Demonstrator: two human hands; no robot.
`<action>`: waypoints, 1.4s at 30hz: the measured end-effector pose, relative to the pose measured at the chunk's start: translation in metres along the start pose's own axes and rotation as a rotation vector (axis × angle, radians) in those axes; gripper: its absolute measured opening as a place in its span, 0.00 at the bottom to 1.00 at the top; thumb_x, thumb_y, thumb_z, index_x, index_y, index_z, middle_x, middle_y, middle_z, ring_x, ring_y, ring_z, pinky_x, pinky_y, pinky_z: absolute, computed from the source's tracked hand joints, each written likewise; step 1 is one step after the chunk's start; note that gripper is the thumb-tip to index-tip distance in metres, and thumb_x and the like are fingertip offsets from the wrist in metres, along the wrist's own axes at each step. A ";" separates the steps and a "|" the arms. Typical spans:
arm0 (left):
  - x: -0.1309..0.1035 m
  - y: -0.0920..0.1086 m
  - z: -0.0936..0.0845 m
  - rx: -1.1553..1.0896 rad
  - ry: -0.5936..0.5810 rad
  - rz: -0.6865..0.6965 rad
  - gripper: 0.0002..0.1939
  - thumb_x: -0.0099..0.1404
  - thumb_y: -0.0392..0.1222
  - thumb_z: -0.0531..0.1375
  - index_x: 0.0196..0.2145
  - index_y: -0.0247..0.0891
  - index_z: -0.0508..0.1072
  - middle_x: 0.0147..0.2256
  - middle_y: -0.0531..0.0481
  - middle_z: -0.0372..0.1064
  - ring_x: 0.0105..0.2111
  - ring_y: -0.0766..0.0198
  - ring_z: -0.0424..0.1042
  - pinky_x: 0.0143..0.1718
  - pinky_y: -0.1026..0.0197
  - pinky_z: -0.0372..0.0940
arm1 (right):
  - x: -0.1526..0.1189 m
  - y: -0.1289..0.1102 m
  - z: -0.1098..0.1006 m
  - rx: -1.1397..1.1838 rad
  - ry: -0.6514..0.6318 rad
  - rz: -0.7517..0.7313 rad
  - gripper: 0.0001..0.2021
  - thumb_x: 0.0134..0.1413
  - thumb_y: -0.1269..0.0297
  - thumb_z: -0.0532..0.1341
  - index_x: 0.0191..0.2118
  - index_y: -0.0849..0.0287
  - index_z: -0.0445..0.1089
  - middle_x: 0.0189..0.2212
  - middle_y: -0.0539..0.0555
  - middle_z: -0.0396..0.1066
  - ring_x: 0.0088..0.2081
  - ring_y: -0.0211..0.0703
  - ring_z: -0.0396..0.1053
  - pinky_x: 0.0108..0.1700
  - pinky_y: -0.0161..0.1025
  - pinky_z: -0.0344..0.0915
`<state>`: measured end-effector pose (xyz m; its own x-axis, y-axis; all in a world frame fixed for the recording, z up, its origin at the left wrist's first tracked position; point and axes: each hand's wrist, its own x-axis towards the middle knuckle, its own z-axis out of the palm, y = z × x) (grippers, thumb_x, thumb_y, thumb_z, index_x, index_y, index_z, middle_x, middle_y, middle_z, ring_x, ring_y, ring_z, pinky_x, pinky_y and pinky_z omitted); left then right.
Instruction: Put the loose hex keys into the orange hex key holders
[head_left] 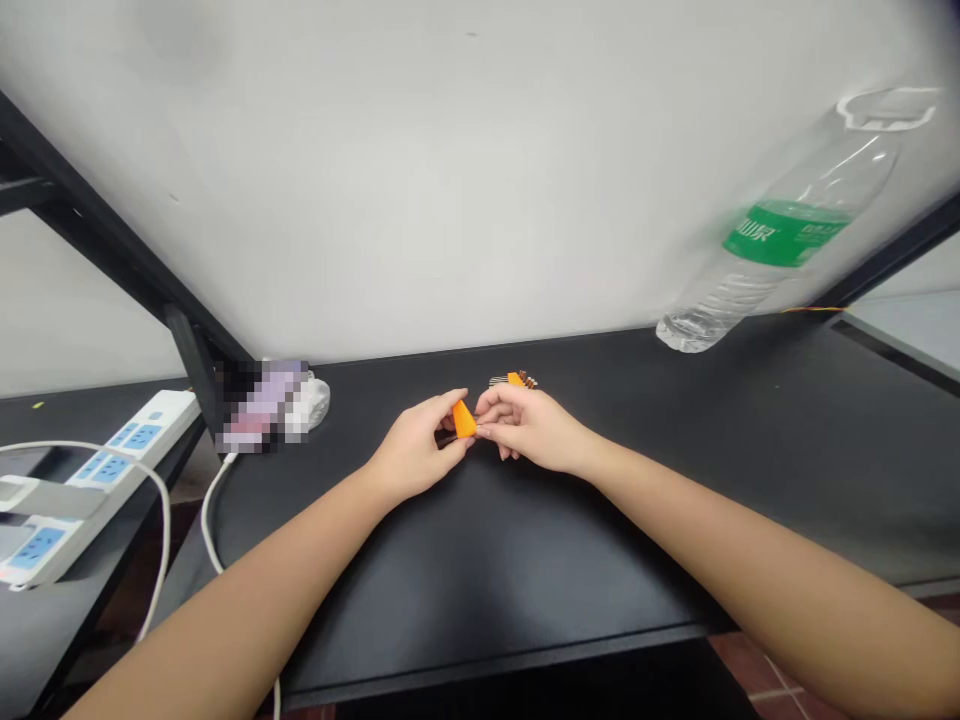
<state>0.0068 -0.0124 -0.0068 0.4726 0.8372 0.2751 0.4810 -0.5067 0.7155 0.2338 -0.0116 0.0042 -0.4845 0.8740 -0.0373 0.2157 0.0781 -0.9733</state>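
Note:
Between the fingers and thumb of my left hand [415,448] is a small, flat-faced orange piece [464,420], held just above the black desk. My right hand [538,425] pinches at the right edge of this piece, thumb against fingertips. Something thin may be in that pinch, but it is too small to make out. Just beyond my right hand lies a bundle of thin sticks [529,380] with brown ends and pale shafts, and an orange part [514,379] around their middle. My fingers partly hide the bundle.
A large clear water bottle [787,235] with a green label leans by the wall at the right. At left lie a white power strip [105,480], a white cable [206,510] and a pixelated item [262,405]. The black desk [480,580] has its front edge below my arms.

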 end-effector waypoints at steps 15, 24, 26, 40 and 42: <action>0.002 -0.001 -0.005 0.287 -0.024 -0.008 0.25 0.66 0.40 0.61 0.60 0.43 0.67 0.38 0.51 0.74 0.34 0.63 0.72 0.38 0.59 0.67 | -0.013 -0.007 -0.042 -1.105 -0.094 -0.190 0.04 0.62 0.68 0.61 0.40 0.57 0.73 0.42 0.57 0.74 0.40 0.47 0.73 0.40 0.40 0.63; 0.003 0.000 -0.007 0.324 -0.059 0.001 0.24 0.68 0.41 0.61 0.61 0.43 0.66 0.35 0.51 0.73 0.34 0.61 0.72 0.35 0.60 0.64 | -0.015 -0.010 -0.032 -1.232 -0.049 -0.113 0.03 0.57 0.72 0.60 0.34 0.59 0.71 0.36 0.58 0.75 0.33 0.46 0.71 0.33 0.39 0.58; 0.003 0.001 -0.007 0.324 -0.059 0.000 0.24 0.68 0.40 0.60 0.60 0.44 0.66 0.36 0.51 0.73 0.34 0.61 0.72 0.35 0.60 0.64 | -0.016 -0.014 -0.035 -1.117 -0.046 -0.143 0.04 0.58 0.72 0.60 0.32 0.57 0.70 0.31 0.54 0.74 0.31 0.44 0.69 0.34 0.38 0.58; 0.002 0.004 -0.008 0.281 -0.077 0.025 0.24 0.69 0.41 0.60 0.61 0.44 0.65 0.38 0.50 0.74 0.34 0.62 0.71 0.37 0.59 0.65 | -0.015 -0.017 -0.042 -0.747 -0.016 -0.389 0.09 0.66 0.69 0.57 0.42 0.56 0.77 0.36 0.53 0.77 0.35 0.43 0.71 0.40 0.40 0.63; 0.001 0.004 -0.008 0.280 -0.076 0.019 0.24 0.69 0.41 0.60 0.61 0.44 0.65 0.39 0.50 0.74 0.35 0.61 0.72 0.38 0.59 0.65 | -0.015 -0.017 -0.043 -0.735 -0.006 -0.397 0.10 0.66 0.69 0.57 0.42 0.56 0.77 0.36 0.53 0.77 0.36 0.43 0.71 0.41 0.40 0.64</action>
<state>0.0036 -0.0119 0.0017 0.5326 0.8146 0.2298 0.6515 -0.5679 0.5030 0.2736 -0.0054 0.0312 -0.6455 0.7128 0.2744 0.5250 0.6750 -0.5185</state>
